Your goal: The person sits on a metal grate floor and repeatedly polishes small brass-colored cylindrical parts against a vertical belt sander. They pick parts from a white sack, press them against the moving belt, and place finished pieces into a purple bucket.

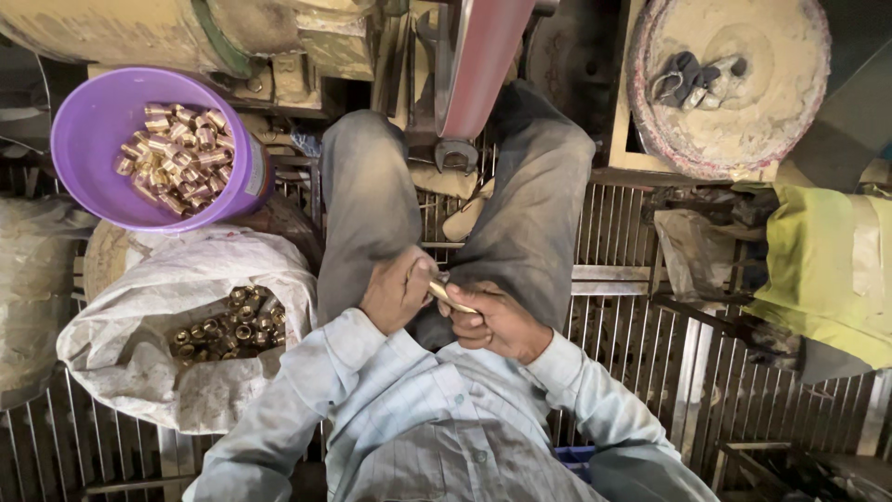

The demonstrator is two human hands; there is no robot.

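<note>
I sit with my knees apart, both hands meeting over my lap. My left hand (398,290) and my right hand (492,321) together grip a small brass piece (449,297), a yellowish metal part that pokes out between the fingers. Most of the piece is hidden by my fingers. To my left a white sack (158,372) lies open with several brass fittings (230,330) inside. Beyond it a purple plastic tub (88,139) holds a heap of shiny brass fittings (177,158).
A red sanding belt (478,56) on a machine runs between my knees, with a spanner (455,153) below it. A dusty round disc (734,84) with a grey glove lies at the right. A yellow-green cloth (827,265) hangs at the right. Metal grating (641,325) forms the floor.
</note>
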